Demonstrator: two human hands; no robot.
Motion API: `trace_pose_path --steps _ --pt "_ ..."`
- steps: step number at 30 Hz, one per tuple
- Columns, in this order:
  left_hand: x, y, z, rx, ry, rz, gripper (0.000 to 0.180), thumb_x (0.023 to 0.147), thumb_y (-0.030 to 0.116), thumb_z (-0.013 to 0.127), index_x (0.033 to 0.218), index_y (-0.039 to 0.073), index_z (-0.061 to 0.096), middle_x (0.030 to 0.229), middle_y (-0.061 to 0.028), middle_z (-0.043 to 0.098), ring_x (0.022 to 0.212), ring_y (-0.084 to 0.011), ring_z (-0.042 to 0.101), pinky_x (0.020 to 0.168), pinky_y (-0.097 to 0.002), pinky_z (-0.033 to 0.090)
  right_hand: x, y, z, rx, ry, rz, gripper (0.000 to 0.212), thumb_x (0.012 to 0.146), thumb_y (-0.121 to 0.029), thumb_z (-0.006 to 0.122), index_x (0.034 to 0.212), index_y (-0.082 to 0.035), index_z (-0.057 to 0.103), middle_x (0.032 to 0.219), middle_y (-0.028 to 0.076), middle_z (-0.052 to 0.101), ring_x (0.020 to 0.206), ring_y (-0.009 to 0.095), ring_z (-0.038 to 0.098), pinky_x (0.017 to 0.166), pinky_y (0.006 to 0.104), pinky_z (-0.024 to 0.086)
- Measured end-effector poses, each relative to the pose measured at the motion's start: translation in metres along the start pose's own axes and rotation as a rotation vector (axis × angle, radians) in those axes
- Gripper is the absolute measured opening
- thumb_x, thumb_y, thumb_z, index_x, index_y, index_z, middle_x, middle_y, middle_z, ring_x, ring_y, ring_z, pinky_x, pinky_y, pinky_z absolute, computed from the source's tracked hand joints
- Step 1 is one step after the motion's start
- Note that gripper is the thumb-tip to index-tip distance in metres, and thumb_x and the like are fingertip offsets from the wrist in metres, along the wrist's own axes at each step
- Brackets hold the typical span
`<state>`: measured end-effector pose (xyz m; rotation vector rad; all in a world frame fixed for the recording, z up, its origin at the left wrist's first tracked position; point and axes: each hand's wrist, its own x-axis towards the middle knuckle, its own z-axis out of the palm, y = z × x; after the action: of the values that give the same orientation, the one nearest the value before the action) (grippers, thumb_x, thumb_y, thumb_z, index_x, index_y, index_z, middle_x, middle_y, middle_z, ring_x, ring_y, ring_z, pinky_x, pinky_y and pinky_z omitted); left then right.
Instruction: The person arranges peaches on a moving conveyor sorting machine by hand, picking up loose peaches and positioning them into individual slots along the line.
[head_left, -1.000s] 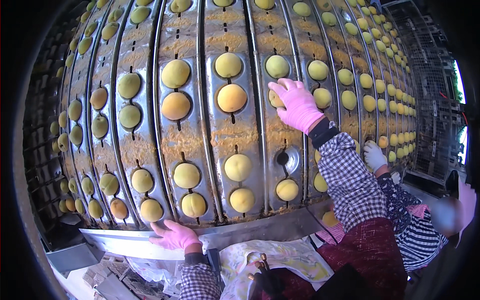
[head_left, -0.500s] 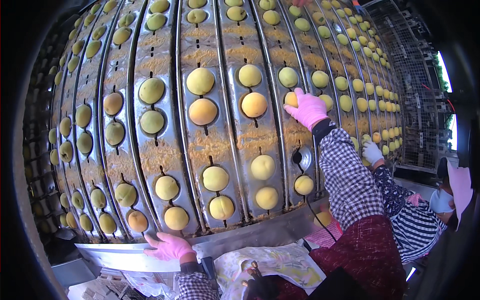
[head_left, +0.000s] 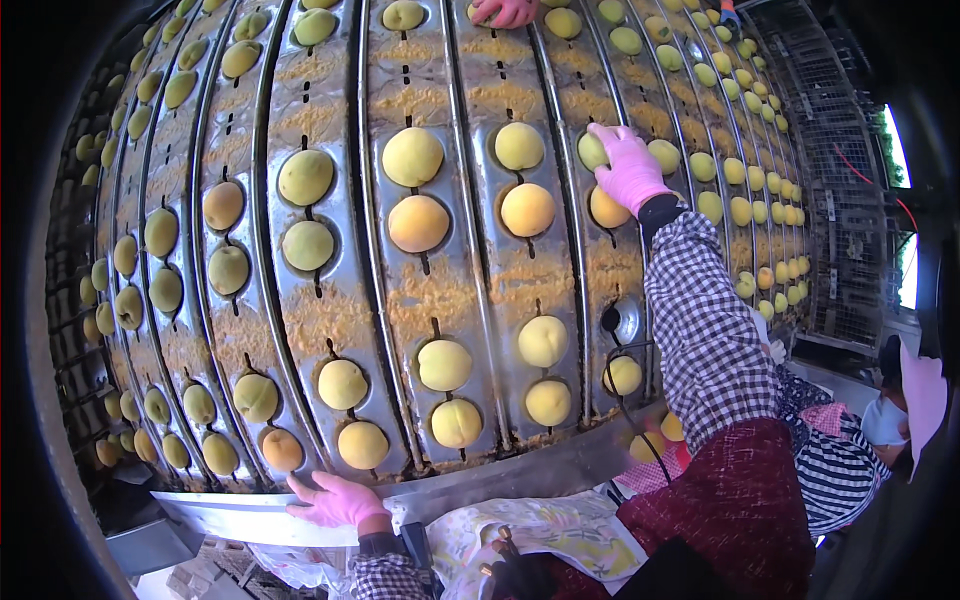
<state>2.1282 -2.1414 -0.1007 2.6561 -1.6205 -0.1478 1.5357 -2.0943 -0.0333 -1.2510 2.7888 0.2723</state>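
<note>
Yellow and greenish peaches sit mostly in pairs in the cups of a slatted metal conveyor (head_left: 430,290). My right hand (head_left: 630,168), in a pink glove, reaches over it with thumb and fingers around the side of a greenish peach (head_left: 592,151) in its cup. Just below, an orange-yellow peach (head_left: 608,208) lies partly hidden by the hand. My left hand (head_left: 343,502), also pink-gloved, rests with fingers spread at the metal rail (head_left: 240,512) along the near edge. The nearest fruit to it is an orange peach (head_left: 282,450).
An unfilled cup (head_left: 627,322) lies left of my right forearm, beside a dark cable (head_left: 630,415). Another person's pink-gloved hand (head_left: 506,12) is at the far side. A co-worker (head_left: 850,440) stands at the right, near a wire-mesh frame (head_left: 835,200).
My right hand has gone from the orange-yellow peach to the greenish one beyond it. Nearby slats have shifted slightly right. The far pink-gloved hand has moved left over a peach.
</note>
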Motion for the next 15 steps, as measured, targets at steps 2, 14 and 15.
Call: trace_pose_path --steps 2,14,15 --pt "-0.001 0.002 -0.003 -0.013 -0.016 -0.001 0.056 0.099 0.039 0.043 0.150 0.017 0.041 0.154 -0.0354 0.022 0.139 -0.0483 0.032 0.113 -0.0524 0.028 0.005 0.019 0.007 0.147 -0.027 0.017 0.059 0.085 -0.022 0.066 0.141 -0.018 0.049 0.136 0.015 0.053 0.120 0.034 0.056 0.100 0.0428 0.048" --pt "-0.001 0.004 0.000 0.011 -0.028 -0.003 0.055 0.099 0.037 0.045 0.150 0.016 0.040 0.154 -0.0349 0.021 0.136 -0.0486 0.035 0.110 -0.0532 0.032 0.004 0.035 0.033 0.644 0.084 0.331 0.045 0.090 -0.043 0.065 0.115 -0.005 0.067 0.087 0.011 0.072 0.086 0.027 0.069 0.082 0.0374 0.051" --pt "-0.002 0.004 0.000 0.012 -0.029 -0.004 0.055 0.099 0.037 0.045 0.150 0.016 0.040 0.154 -0.0349 0.021 0.136 -0.0486 0.035 0.110 -0.0532 0.032 0.005 0.035 0.030 0.637 0.048 0.366 0.044 0.090 -0.044 0.064 0.111 -0.005 0.069 0.080 0.009 0.072 0.080 0.024 0.069 0.078 0.0368 0.052"
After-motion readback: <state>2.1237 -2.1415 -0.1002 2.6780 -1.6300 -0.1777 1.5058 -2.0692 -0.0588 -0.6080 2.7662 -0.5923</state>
